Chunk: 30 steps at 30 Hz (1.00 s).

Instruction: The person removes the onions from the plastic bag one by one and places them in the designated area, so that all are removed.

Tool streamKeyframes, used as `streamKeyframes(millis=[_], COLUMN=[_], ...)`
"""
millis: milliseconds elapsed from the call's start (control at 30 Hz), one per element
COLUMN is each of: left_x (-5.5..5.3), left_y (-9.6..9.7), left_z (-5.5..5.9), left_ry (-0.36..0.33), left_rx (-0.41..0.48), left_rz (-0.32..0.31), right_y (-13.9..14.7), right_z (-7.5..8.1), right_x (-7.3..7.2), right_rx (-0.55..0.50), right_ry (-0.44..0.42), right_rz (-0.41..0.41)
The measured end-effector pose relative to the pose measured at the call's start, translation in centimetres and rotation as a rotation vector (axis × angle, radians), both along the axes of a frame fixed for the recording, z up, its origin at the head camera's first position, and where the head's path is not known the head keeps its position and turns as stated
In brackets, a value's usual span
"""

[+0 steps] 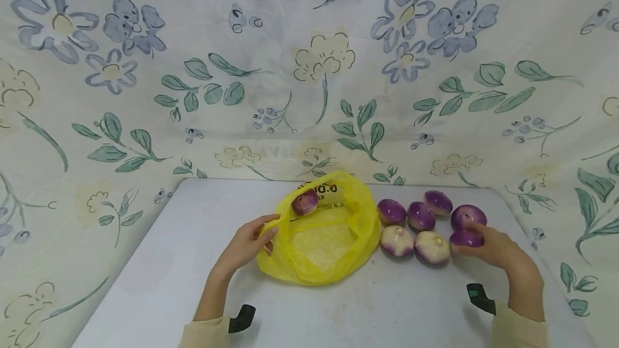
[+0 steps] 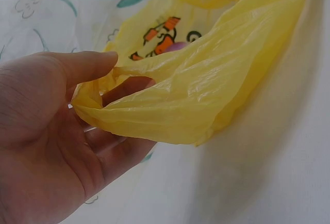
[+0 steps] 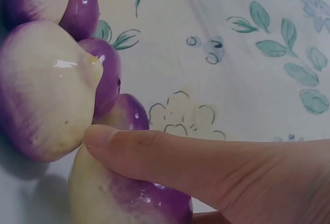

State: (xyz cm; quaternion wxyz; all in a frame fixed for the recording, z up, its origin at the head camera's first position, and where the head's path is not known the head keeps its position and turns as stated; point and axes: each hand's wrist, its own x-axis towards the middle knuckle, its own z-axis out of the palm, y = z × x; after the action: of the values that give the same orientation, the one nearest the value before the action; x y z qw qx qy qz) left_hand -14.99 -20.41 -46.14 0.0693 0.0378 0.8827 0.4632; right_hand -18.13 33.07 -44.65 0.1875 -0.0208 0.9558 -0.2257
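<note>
A yellow plastic bag (image 1: 360, 254) lies with its mouth wide on the table, and one purple-and-white turnip (image 1: 304, 203) is inside at its back left. My left hand (image 1: 249, 243) holds the bag's left rim; in the left wrist view, thumb and fingers pinch the thin plastic (image 2: 170, 110). On the right, my right hand (image 1: 495, 248) grips a turnip (image 1: 466, 238) at the near end of a group. In the right wrist view the thumb lies across this turnip (image 3: 131, 198), and the fingers behind it are mostly hidden.
Several more turnips are grouped right of the bag, including a pale-topped one (image 1: 432, 247) beside my right hand and a purple one (image 1: 469, 216) just behind it. A white table (image 1: 159, 283) bears everything, with a floral cloth (image 1: 271, 85) hanging behind.
</note>
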Motion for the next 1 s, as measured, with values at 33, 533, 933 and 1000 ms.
streamKeyframes(millis=[33, 533, 933, 1000], left_x=[0.0, -0.1, -0.1, -0.1], left_y=[0.0, -0.1, -0.1, -0.1], left_z=[0.0, -0.3, -0.3, -0.2], left_ry=[-0.001, 0.006, 0.007, 0.01], left_rx=[0.002, -0.004, -0.012, -0.009], left_rz=[0.004, -0.002, -0.002, -0.004], right_y=[0.0, 0.3, 1.6, 1.7], right_z=[-0.1, -1.0, -0.9, -0.8], right_x=[0.0, -0.3, 0.1, 0.1], right_rx=[0.0, -0.028, -0.031, -0.033], right_ry=[-0.005, -0.005, 0.007, 0.019], right_rz=[0.002, 0.012, 0.038, 0.049])
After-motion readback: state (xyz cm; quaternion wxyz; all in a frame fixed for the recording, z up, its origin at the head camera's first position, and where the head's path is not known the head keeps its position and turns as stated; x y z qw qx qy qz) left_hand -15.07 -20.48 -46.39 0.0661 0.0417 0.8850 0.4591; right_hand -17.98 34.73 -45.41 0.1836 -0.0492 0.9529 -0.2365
